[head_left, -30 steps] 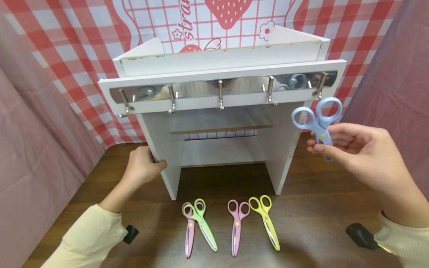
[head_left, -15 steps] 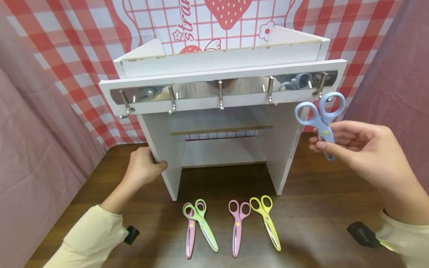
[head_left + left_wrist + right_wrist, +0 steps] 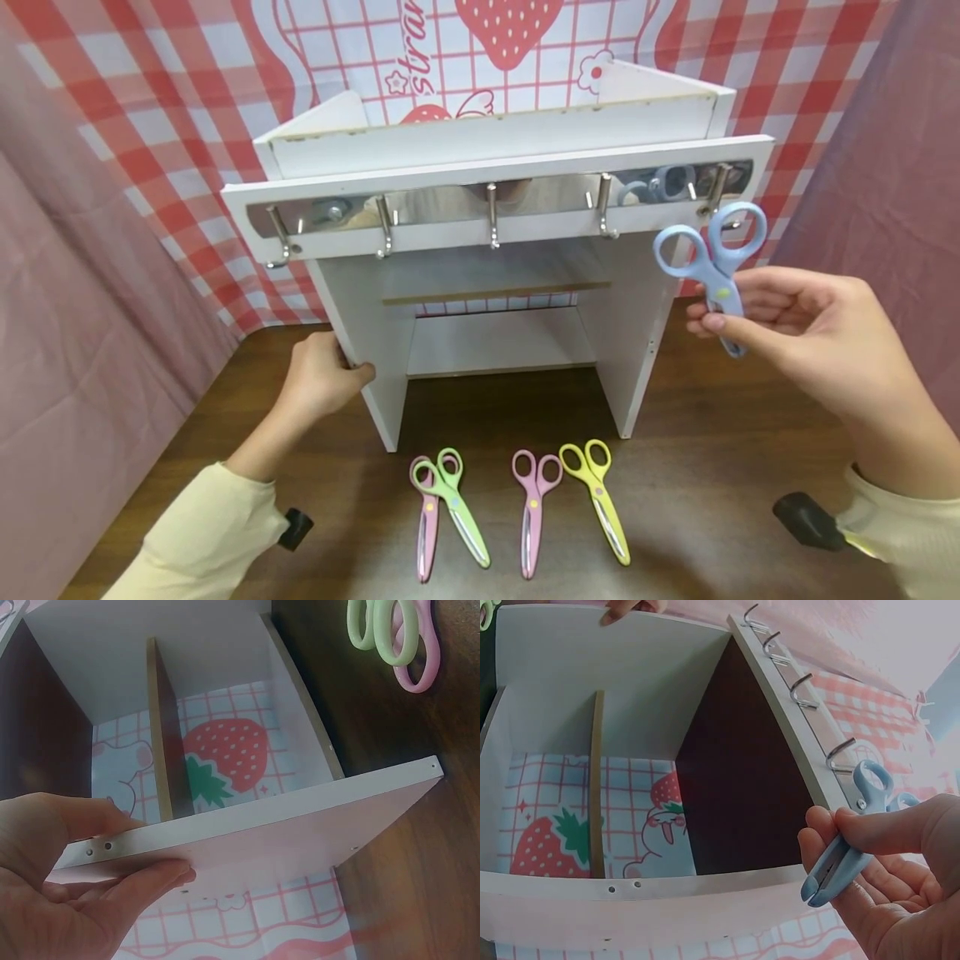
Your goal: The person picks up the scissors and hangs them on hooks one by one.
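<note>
My right hand [image 3: 825,333] pinches a pair of light blue scissors [image 3: 708,271] by the closed blades, handle rings up. In the head view one ring overlaps the rightmost metal hook [image 3: 720,187] on the front of a white shelf unit [image 3: 450,150]; I cannot tell whether it goes around the hook. The right wrist view has the blue scissors [image 3: 840,871] between thumb and fingers, blades toward the lower left. With thumb and fingers on either face, my left hand [image 3: 322,375] grips the unit's left side panel [image 3: 262,825], seen closely in the left wrist view.
Before the unit, on the brown table [image 3: 315,533], lie pink scissors [image 3: 425,542] partly under green scissors [image 3: 461,512], other pink scissors [image 3: 530,517] and yellow scissors [image 3: 600,500]. Several hooks line the metal strip [image 3: 442,200]. A checked cloth [image 3: 195,167] hangs behind.
The right hand has lifted the blue scissors slightly, bringing the rings up over the rightmost hook in the head view. The left hand keeps its grip on the panel.
</note>
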Available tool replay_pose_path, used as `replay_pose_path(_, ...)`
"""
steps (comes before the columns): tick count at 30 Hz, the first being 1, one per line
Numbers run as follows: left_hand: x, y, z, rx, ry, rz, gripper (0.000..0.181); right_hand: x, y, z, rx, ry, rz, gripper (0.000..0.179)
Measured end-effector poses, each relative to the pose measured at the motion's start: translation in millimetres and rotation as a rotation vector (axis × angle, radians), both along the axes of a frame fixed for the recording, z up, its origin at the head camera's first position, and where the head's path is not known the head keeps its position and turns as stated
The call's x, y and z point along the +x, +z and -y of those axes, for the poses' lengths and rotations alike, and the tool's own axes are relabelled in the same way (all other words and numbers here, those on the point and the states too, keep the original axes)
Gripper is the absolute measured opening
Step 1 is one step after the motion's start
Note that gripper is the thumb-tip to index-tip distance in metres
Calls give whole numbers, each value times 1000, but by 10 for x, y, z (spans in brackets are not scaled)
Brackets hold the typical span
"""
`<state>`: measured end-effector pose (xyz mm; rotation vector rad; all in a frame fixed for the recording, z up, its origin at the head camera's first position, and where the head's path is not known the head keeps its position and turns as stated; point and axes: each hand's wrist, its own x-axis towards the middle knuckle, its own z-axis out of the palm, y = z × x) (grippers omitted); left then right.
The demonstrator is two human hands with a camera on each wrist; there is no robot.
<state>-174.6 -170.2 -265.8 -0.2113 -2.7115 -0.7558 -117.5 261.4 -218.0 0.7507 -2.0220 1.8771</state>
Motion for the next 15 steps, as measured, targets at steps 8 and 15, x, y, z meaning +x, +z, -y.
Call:
replay_pose_path(8,-1,-1,3,-7,-2,4,14,0,32,17,21,-39,25,25)
replay_pose_path(15,5,-7,2,2,5,18,15,-6,44,17,86,-139,77,25)
